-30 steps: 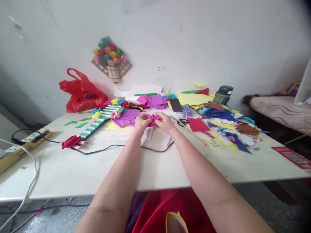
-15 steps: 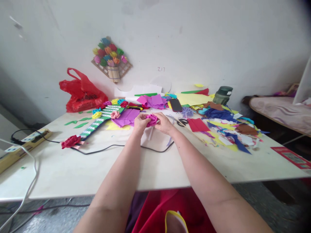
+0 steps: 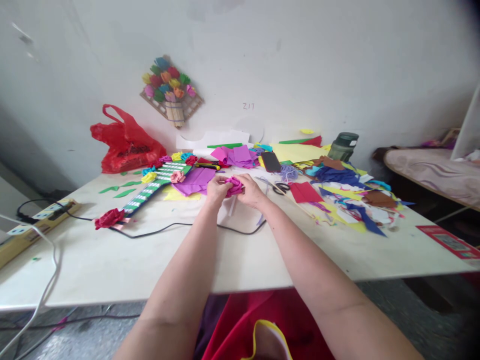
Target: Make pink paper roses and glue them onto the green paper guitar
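Note:
Between my two hands is a magenta paper flower (image 3: pixel 234 186), held above the middle of the table (image 3: pixel 240 260). My left hand (image 3: pixel 218 191) pinches it from the left, thumb and fingers closed on its petals. From the right, my right hand (image 3: pixel 250 191) grips its other side with bent fingers; the fingertips are partly hidden. A pale strip (image 3: pixel 232 206) shows just below the flower. Left of my hands lie purple paper sheets (image 3: pixel 195 181) and a green-and-white striped panel (image 3: pixel 150 187) edged with paper roses, among them a pink rose (image 3: pixel 177 177) and a red rose (image 3: pixel 109 219).
Black scissors (image 3: pixel 281 188), a phone (image 3: pixel 270 162) and red paper (image 3: pixel 305 192) lie right of my hands, before a heap of paper scraps (image 3: pixel 337 177). A black cord (image 3: pixel 161 231) crosses the table. A red bag (image 3: pixel 127 145), a green bottle (image 3: pixel 343 146) and a power strip (image 3: pixel 41 225) stand around.
My fingers have shifted slightly on the magenta flower, and the right hand sits a little closer around it. The other things on the table have not moved.

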Demonstrator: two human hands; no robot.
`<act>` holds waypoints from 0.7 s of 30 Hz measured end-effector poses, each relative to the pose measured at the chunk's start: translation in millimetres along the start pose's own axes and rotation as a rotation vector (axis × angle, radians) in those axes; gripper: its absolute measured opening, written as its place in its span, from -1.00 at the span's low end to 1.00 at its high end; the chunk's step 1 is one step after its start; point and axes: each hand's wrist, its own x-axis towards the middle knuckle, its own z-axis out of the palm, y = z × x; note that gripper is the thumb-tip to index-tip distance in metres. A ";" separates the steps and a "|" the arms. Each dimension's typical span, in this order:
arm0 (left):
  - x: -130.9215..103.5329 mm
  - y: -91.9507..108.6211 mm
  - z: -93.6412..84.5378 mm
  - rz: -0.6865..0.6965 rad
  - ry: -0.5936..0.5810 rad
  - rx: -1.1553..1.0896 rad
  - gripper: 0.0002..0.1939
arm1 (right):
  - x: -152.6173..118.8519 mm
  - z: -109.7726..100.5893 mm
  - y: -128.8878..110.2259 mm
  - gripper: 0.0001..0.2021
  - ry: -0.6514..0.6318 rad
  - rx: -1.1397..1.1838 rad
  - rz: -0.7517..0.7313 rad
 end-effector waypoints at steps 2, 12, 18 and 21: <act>0.3 -0.4 0.4 -0.014 0.007 -0.005 -0.78 | -0.5 1.6 -0.1 -0.40 0.014 -0.017 0.000; 1.7 0.3 2.5 -0.082 0.043 -0.030 -0.78 | -2.4 9.6 -2.8 -0.40 0.039 -0.085 0.003; 0.6 3.1 2.1 -0.072 0.042 -0.032 -0.78 | -1.4 10.0 -5.3 -0.40 0.063 -0.089 0.022; 0.8 2.7 2.0 -0.075 0.035 -0.028 -0.78 | -0.3 9.7 -4.7 -0.39 0.065 -0.084 0.036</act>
